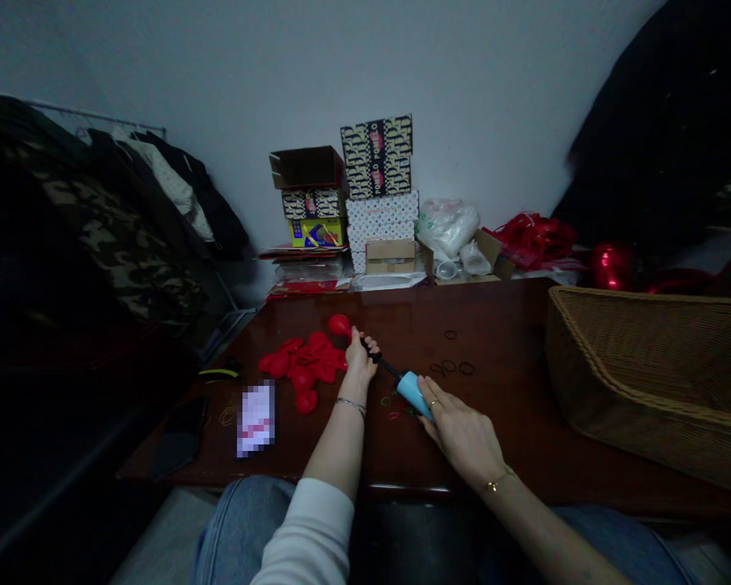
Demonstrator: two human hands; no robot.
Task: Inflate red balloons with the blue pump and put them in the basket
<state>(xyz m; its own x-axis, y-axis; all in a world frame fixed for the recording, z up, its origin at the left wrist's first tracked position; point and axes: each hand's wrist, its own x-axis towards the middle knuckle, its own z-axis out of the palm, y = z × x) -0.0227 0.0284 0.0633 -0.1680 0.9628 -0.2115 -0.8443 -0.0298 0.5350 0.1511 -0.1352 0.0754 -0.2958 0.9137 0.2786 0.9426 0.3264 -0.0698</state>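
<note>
My left hand [361,357] is closed around the black end of a hand balloon pump [412,387]. A small, rounded red balloon [339,325] sticks out just beyond my left fingers; whether it sits on the nozzle is hidden by the hand. The pump's black rod runs down to its light blue barrel, which my right hand [463,426] grips from above, fingers wrapped along it. A loose pile of limp red balloons [310,357] lies left of my left hand. Under the barrel are a few small green and red bands [393,415].
Several dark rubber bands [449,366] lie right of the pump. A wicker basket [646,414] fills the table's right side. At left are a blurred-out white packet [257,418], a dark phone-like slab [180,435] and a yellow-black tool [219,374]. Boxes [381,227] stand stacked behind.
</note>
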